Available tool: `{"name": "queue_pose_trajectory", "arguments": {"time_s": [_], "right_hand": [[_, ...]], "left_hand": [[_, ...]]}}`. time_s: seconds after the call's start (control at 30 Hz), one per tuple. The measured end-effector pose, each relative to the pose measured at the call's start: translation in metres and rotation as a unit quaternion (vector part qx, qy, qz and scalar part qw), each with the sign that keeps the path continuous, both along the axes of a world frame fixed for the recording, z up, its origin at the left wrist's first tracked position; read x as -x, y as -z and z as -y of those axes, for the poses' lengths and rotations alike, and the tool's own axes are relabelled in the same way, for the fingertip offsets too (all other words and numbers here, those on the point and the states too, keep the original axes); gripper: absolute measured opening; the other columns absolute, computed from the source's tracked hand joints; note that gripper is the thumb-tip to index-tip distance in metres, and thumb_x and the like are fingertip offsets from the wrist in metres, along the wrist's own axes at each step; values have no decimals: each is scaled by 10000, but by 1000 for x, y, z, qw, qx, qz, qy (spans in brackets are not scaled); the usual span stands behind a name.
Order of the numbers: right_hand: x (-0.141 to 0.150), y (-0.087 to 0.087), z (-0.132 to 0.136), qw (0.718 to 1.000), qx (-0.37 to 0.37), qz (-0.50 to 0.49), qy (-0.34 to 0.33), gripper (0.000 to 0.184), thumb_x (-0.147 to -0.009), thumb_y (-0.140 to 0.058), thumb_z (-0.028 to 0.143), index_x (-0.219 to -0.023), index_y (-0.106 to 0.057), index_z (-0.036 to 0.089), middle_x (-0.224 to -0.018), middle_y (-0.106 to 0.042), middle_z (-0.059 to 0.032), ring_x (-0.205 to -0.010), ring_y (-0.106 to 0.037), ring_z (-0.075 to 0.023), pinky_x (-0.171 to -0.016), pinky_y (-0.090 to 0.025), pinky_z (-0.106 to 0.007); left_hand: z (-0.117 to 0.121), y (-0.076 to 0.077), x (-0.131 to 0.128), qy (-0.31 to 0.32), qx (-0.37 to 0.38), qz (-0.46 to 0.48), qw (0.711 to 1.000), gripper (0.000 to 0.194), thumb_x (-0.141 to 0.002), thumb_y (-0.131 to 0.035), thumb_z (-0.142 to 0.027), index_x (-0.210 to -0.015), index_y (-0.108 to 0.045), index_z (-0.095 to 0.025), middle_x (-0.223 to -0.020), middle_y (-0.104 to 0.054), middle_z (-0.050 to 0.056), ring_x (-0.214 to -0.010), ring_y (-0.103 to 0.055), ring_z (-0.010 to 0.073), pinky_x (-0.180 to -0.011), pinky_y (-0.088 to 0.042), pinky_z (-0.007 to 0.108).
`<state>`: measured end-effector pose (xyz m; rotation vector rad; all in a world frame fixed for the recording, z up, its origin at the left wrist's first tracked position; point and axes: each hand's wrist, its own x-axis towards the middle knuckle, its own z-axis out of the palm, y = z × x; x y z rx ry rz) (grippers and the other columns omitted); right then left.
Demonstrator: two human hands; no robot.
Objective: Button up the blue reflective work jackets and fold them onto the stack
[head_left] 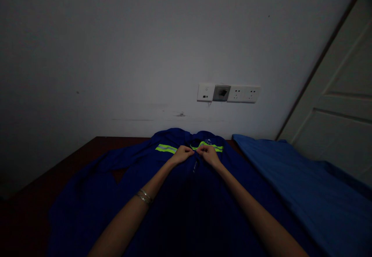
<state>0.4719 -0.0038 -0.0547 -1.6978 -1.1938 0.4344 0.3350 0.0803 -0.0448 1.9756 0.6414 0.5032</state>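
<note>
A dark blue work jacket (130, 183) with yellow-green reflective strips lies spread out, its collar end toward the wall. My left hand (183, 154) is closed in a pinch at the jacket's front opening, just below the collar. Close beside it, my right hand (209, 154) pinches the other side of the same opening. The fingertips of both hands nearly meet there. Whether a button, zip or snap lies between them is too dark and small to make out. Below the hands, a small tag or zip pull hangs on the front.
A lighter blue cloth (293, 179) lies to the right of the jacket. Beneath them is a dark red-brown table (101, 146), set against a pale wall with a row of sockets (242, 94). A panelled door (343, 121) stands at the right.
</note>
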Motion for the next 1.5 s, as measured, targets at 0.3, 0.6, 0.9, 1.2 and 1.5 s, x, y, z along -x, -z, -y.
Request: {"name": "queue_pose_trajectory", "arguments": {"time_s": [0.3,0.6,0.9,1.2,1.5], "right_hand": [[-1,-13,5,999,-17,39,9,155,-668,-563,260,-689,-671,151,-697,-663,-32,-685,-594,-166,-637,-420,-251],[-3,-15,5,999,-11,53,2,156,-657,-561,227,-649,-681,128,-659,-674,-55,-637,-599,-168,-598,-426,-248],[-3,-13,3,999,0,48,-9,149,-649,-551,214,-638,-675,133,-638,-663,-40,-609,-580,-150,-575,-410,-232],[-6,-16,6,998,29,16,-45,138,-646,-551,207,-628,-670,138,-526,-609,7,-485,-514,-109,-468,-374,-200],[-6,-19,10,998,13,9,-61,222,-692,-557,299,-732,-687,123,-571,-617,-13,-441,-475,-92,-421,-345,-198]], "left_hand": [[9,-6,-1,-129,-211,55,967,234,-657,-640,-221,-881,-615,-159,-847,-589,22,-821,-534,155,-749,-421,272],[24,1,-3,-139,-334,-34,932,268,-675,-687,-366,-898,-668,-219,-1048,-543,49,-1006,-462,220,-869,-368,357],[22,5,-1,-122,-348,-67,927,189,-740,-618,-275,-914,-674,-228,-1015,-580,36,-999,-465,207,-872,-343,355],[16,6,0,-104,-350,-61,929,194,-748,-603,-276,-921,-680,-233,-1000,-600,36,-965,-483,209,-858,-360,356],[5,-19,11,-34,-283,-9,958,217,-701,-633,-253,-894,-693,-174,-925,-662,46,-897,-570,180,-843,-409,287]]}}
